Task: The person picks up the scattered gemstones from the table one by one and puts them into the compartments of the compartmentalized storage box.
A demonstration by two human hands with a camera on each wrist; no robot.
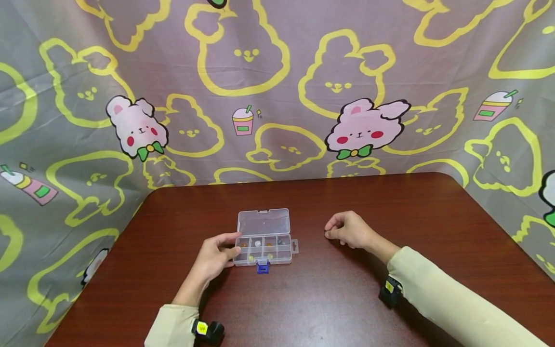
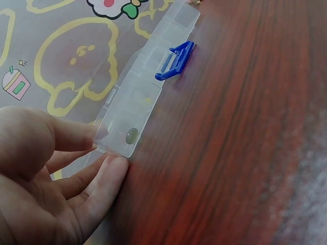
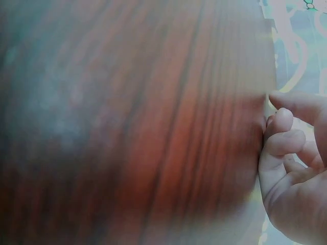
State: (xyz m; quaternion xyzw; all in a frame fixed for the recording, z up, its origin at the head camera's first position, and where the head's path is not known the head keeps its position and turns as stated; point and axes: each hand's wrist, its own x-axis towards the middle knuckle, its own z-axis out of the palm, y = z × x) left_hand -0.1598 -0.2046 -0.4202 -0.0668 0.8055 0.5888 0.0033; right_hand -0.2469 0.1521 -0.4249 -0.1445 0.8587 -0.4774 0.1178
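Note:
A clear plastic compartment box (image 1: 284,255) lies on the table with its lid (image 1: 263,223) raised toward the back. Small beads sit in several compartments, among them a white bead (image 1: 257,244) in the back row and a dark greenish bead (image 2: 132,136) at the end by the left hand. My left hand (image 1: 212,258) grips the box's left end between thumb and fingers. To the right of the box, my right hand (image 1: 352,230) is low over the table, fingers bent and thumb near the index fingertip. Whether something tiny is between those fingertips cannot be made out.
A blue latch (image 1: 262,267) hangs at the box's front edge, and a clear hanging tab (image 1: 295,246) sticks out on its right. The brown wooden table (image 1: 312,308) reaches back to a patterned cloth (image 1: 286,106), which also hangs along both sides.

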